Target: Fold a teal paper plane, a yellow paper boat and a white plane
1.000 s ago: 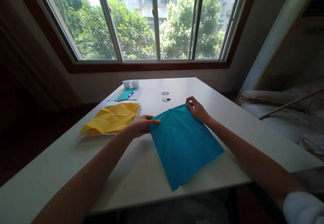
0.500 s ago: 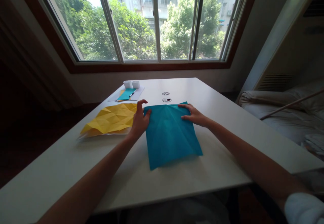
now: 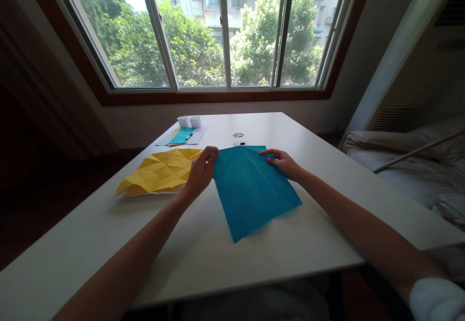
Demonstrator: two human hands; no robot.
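Paper first: a teal sheet (image 3: 252,190) lies on the white table (image 3: 327,166), turned a little so one corner points toward the near edge. Only one view here, the head camera, so everything comes from it. The left hand (image 3: 200,172) is at the sheet's far left corner, thumb and fingers pinched together on that corner. The right hand (image 3: 283,162) is at the far right corner, fingers curled over the edge there and gripping it, thumb underneath or hidden, hard to say which. Faint crease lines run across the teal sheet from its far edge. The near corner looks slightly raised, with a shadow beneath it.

Just beside the left hand, to its left, a crumpled yellow sheet (image 3: 160,172) full of creases rests on the table, nearly touching the hand. Further back sits a white paper (image 3: 198,136) with a small teal piece (image 3: 181,135) and a pen (image 3: 188,136) on it, and two small white cups (image 3: 189,121) behind that. Two round holes (image 3: 238,139) in the tabletop sit just past the teal sheet's far edge. Beyond the table, a wide window (image 3: 218,30) shows trees and a building.
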